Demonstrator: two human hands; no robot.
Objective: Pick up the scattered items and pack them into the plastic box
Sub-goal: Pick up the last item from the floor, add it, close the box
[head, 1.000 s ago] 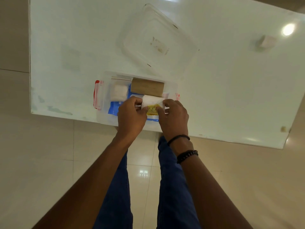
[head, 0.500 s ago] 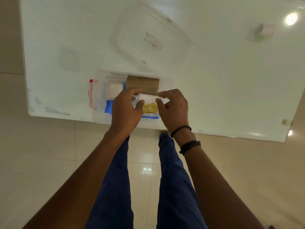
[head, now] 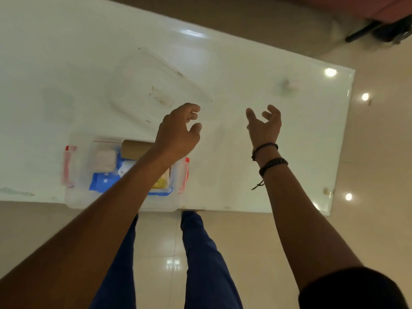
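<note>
both hands have lifted out of the plastic box (head: 73, 198) since a second ago, when they were pressing the white and yellow packet down inside it; left hand (head: 178, 132) now hovers above the box's right end, fingers (head: 193, 114) loosely curled and spread, holding nothing; right hand (head: 264, 126) is raised over bare tabletop (head: 245, 175) well right of the box, palm open, fingers (head: 273, 112) splayed, empty; two dark bands on that wrist; box is clear, rectangular, soft-cornered, with red latches at both short ends, sitting at the near edge of the tabletop; inside: brown cardboard tube (head: 136, 148) along the far wall, white padded square (head: 103, 160) at left, blue flat pack (head: 102, 182) underneath, yellow packet (head: 161, 182) partly hidden by the left forearm; clear lid (head: 153, 90), rectangular with rounded corners and brown smudges, lies flat beyond the box, apart from it; tabletop is glossy white, reflecting ceiling lights; small pale object (head: 293, 84) far right, too blurred to tell what it is.
</note>
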